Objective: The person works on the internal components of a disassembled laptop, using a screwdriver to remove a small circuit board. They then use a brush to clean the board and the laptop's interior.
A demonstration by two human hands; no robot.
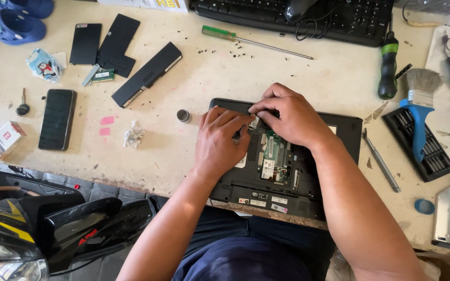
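Both hands work at the far left corner of an opened black laptop base [308,179] that lies upside down at the near edge of the desk [194,88], its green circuit boards bare between the wrists. The left hand [219,143] rests flat on the casing with its fingers curled toward a small part at the opening; the right hand [290,115] pinches something tiny there between thumb and forefinger, too small to name. Work this fine likely goes best with the left hand steadying the casing while the right lifts gently and straight, clear of the boards. The desk is a scuffed, pale surface scattered with loose screws. On it lie 1 long black battery [147,74], a memory module [101,76], a smartphone [57,118], a green-handled screwdriver [251,40], a blue-handled brush [417,104] over a bit set [433,156], and a black keyboard [298,15] at the far edge.
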